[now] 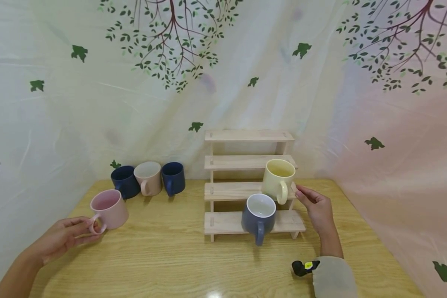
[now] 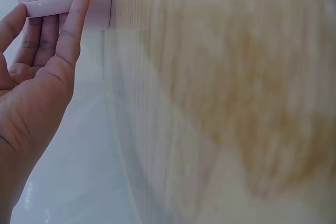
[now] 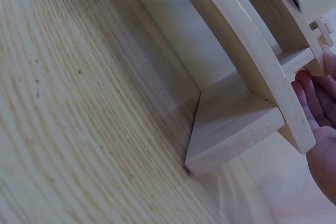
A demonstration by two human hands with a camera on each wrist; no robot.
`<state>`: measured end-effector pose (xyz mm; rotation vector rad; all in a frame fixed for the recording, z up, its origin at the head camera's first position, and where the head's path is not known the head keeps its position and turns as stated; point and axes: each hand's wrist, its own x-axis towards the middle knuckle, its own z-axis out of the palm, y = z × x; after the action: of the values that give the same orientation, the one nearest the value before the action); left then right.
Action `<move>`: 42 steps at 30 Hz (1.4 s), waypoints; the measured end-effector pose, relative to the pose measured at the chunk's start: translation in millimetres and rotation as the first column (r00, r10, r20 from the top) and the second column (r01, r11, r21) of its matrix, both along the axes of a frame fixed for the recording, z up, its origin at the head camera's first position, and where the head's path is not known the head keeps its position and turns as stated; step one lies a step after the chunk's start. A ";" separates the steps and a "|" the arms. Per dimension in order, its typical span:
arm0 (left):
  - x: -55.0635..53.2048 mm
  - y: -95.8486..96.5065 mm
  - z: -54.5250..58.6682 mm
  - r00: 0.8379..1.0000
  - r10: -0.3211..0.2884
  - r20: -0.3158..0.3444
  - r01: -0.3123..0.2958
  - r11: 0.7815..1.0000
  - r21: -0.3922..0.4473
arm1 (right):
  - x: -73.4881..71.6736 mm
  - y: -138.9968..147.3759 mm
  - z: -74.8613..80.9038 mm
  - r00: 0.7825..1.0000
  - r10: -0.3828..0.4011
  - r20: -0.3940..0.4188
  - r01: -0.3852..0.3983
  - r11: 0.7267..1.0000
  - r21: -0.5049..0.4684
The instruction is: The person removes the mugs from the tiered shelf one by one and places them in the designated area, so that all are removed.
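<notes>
One pink mug (image 1: pixel 115 211) is near the left edge of the tabletop (image 1: pixel 164 256), just beyond and to the right of the left hand (image 1: pixel 65 238), much the nearer of the two hands. Its handle (image 2: pixel 50 7) points toward that wrist and is held between thumb and fingers; the mouth faces up, though whether the base touches the wood cannot be told. Well apart to the mug's right, toward the tabletop's back edge, the four-tier wooden stand (image 1: pixel 223 161) has its long axis running left to right, left ends toward the mug. At its far end from there, the right hand (image 1: pixel 318 209) pinches the tier second from the bottom, just beside a yellow mug (image 1: pixel 277 178). A slate-blue mug (image 1: pixel 257 219) stands one tier lower. Near the tabletop's back left corner are a navy mug (image 1: pixel 126 186), a beige mug (image 1: pixel 153 182) and another navy mug (image 1: pixel 176 180).
</notes>
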<state>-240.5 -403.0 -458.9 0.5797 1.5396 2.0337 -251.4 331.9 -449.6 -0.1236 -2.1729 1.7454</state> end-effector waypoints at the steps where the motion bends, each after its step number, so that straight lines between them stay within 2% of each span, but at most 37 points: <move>1: 0.1 0.1 0.3 1.000 -0.001 0.004 0.001 1.000 0.001 | 0.5 0.2 0.1 1.000 -0.001 0.001 0.001 1.000 0.003; 7: 0.8 0.8 4.9 1.000 0.016 -0.001 -0.016 0.999 -0.033 | 1.1 0.5 0.5 1.000 -0.002 0.001 0.002 1.000 -0.005; 10: 1.4 -0.4 10.1 0.998 0.057 -0.031 -0.060 0.992 -0.115 | 1.2 0.6 0.6 1.000 0.001 0.005 -0.001 1.000 -0.006; 12: 1.9 -2.0 15.0 0.993 0.095 -0.069 -0.107 0.976 -0.189 | 1.3 0.8 0.6 1.000 0.006 0.009 -0.006 1.000 -0.002; 14: 1.9 -3.3 20.5 0.981 0.156 -0.113 -0.180 0.948 -0.263 | 1.3 0.8 0.6 1.000 0.011 0.012 -0.011 1.000 0.004; 16: 1.9 -4.0 25.4 0.963 0.223 -0.151 -0.260 0.918 -0.300 | 0.6 1.0 0.5 1.000 0.015 0.006 -0.015 1.000 0.002; 19: 0.7 -4.1 31.3 0.940 0.291 -0.181 -0.332 0.902 -0.275 | -0.2 1.6 0.3 1.000 0.015 -0.010 -0.015 1.000 -0.001; 23: -0.1 0.0 38.4 0.920 0.332 -0.208 -0.375 0.901 -0.218 | -1.4 2.1 -0.6 1.000 0.014 -0.028 -0.014 1.000 -0.002; 26: -0.1 6.2 45.4 0.900 0.369 -0.232 -0.419 0.879 -0.228 | -1.1 2.3 -1.6 0.999 0.019 -0.030 -0.019 1.000 -0.004; 32: -3.0 23.1 62.4 0.865 0.401 -0.302 -0.486 0.819 -0.305 | -1.1 2.5 -1.9 1.000 0.015 -0.027 -0.015 1.000 -0.001; 34: -4.1 29.9 66.9 0.862 0.398 -0.313 -0.490 0.813 -0.315 | -1.1 2.5 -1.6 1.000 0.013 -0.024 -0.013 1.000 0.002; 39: -9.5 47.2 74.5 0.860 0.377 -0.345 -0.485 0.814 -0.319 | -0.5 2.3 -0.9 1.000 0.011 -0.011 -0.011 1.000 0.006; 42: -13.3 58.1 76.1 0.852 0.351 -0.388 -0.490 0.797 -0.354 | -0.6 1.9 -0.6 1.000 0.011 -0.007 -0.011 1.000 0.006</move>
<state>-253.8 -344.8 -382.8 0.3957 2.4250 1.8408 -252.0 333.8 -450.1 -0.1041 -2.1772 1.7430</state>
